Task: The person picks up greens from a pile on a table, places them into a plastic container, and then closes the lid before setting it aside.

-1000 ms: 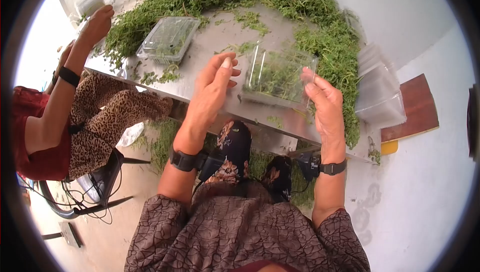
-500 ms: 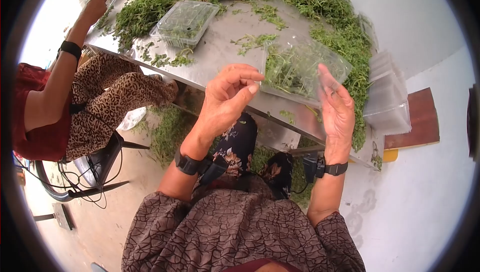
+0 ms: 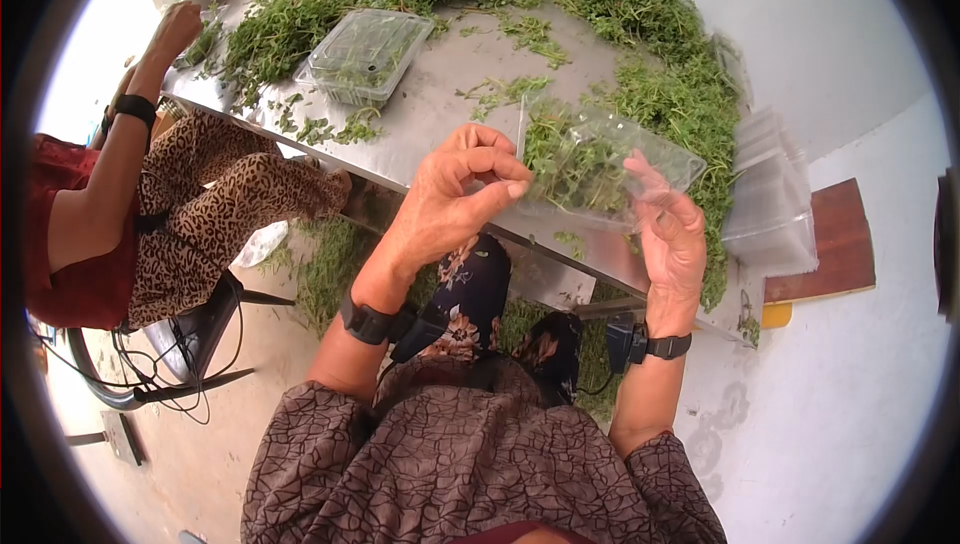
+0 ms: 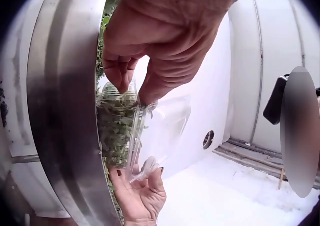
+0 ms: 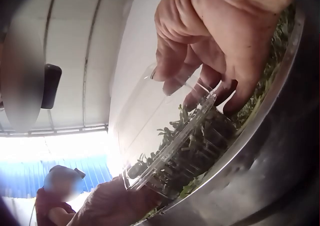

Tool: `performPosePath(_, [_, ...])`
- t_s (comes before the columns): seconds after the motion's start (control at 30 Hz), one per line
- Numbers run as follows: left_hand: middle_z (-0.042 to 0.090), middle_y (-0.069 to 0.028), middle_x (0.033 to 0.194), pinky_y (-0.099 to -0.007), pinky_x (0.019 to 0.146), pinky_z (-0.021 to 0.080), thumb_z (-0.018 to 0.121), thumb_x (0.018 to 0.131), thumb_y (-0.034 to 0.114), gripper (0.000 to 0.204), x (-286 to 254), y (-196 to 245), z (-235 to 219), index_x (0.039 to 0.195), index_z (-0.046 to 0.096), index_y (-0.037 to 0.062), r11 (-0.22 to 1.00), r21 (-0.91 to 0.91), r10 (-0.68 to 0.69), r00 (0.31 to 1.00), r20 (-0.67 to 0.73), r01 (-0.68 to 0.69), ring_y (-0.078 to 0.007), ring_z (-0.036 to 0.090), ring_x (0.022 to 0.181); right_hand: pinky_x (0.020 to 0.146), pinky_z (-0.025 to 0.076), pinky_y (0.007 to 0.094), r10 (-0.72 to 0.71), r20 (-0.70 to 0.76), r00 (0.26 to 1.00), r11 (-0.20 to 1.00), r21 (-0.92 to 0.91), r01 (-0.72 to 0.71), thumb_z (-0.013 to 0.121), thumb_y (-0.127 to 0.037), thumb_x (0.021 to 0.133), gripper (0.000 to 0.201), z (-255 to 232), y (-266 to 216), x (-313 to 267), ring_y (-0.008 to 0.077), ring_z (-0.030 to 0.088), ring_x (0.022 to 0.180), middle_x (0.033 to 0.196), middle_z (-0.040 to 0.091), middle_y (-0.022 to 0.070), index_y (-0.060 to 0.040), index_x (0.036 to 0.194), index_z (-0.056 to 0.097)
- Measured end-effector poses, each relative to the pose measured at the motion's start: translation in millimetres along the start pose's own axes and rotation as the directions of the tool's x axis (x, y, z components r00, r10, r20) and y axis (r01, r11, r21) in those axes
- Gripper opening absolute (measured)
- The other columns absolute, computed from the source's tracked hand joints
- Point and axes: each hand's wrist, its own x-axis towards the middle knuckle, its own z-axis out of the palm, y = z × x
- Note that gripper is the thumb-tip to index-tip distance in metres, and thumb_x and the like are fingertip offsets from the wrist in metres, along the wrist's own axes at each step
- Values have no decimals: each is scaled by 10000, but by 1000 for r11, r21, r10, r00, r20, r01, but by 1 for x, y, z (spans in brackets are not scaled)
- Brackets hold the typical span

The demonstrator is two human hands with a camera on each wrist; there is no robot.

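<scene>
A clear plastic box (image 3: 580, 169) filled with green leafy stems is held just above the table's near edge, its lid (image 3: 655, 144) partly raised. The left hand (image 3: 455, 189) pinches the box's left edge between thumb and curled fingers; in the left wrist view that hand (image 4: 165, 45) grips the rim near the hinge side or lid edge, which cannot be told. At the other end the right hand (image 3: 672, 239) holds box and lid, its fingers round the side. The right wrist view shows the right hand's thumb on the lid and stems (image 5: 185, 141) along the rim.
Greens (image 3: 640, 4) are heaped along the table's far and right sides. A closed filled box (image 3: 368, 54) lies at left. Stacked empty boxes (image 3: 770, 194) stand at the right beside a red-brown board (image 3: 843, 234). Another person (image 3: 85, 204) sits at far left.
Since a second ago the left hand has closed its fingers on the box's left edge. The lid has tilted over to the right, with the right hand's fingers now bent against it.
</scene>
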Motion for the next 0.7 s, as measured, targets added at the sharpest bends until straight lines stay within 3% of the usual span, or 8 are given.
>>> performPosePath(0.13, [523,-25,1009,-249,685,424,731,750,88,141,7,5,5,870,671,46,995,100,25,999,23,-28,-105,496,835,1130,96,513,-9,5,1000,1000,-21,9,745,-191,751,225,2,0,0,337,293,1369,1205,606,187,-98,955,722])
performPosePath(0.2, [524,-27,934,-257,643,435,763,715,109,199,11,7,7,810,608,29,960,254,127,991,-32,-114,-108,497,777,1129,99,516,-3,-12,1000,1000,-20,3,747,-193,750,220,2,0,-1,336,293,1369,1196,611,187,-97,946,724])
performPosePath(0.33, [517,-22,863,-258,615,442,773,702,119,260,21,3,12,804,556,19,895,421,177,984,-24,-151,-106,491,706,1124,112,520,4,-16,1000,998,-68,-5,758,-204,740,219,2,0,1,336,290,1371,1179,621,186,-83,919,727])
performPosePath(0.43, [518,-11,820,-241,603,432,754,729,113,256,24,3,14,808,531,16,932,350,129,990,-63,-99,-99,480,659,1120,127,522,23,-36,999,996,-85,-26,760,-206,740,220,2,-3,-1,343,281,1374,1170,624,191,-67,906,726])
performPosePath(0.5, [523,-12,821,-224,610,422,712,772,95,190,19,3,13,844,555,16,997,65,-27,997,-79,32,-95,478,631,1118,131,523,22,-39,999,996,-87,-26,755,-195,746,217,0,-2,-1,343,282,1374,1169,623,197,-58,912,724])
performPosePath(0.63, [518,-4,810,-218,622,408,672,799,76,121,17,0,9,882,597,28,997,-74,-45,992,-119,36,-91,486,686,1112,160,518,-1,-51,999,995,-104,-4,735,-162,765,215,2,-2,-1,335,296,1368,1160,622,213,-33,936,716])
performPosePath(0.7, [523,-3,824,-234,658,410,651,808,64,107,22,-6,9,910,631,43,961,152,246,967,-72,-233,-93,489,759,1112,175,499,8,-71,997,996,-85,-14,727,-149,771,220,2,0,0,331,306,1364,1168,618,215,-22,950,711])
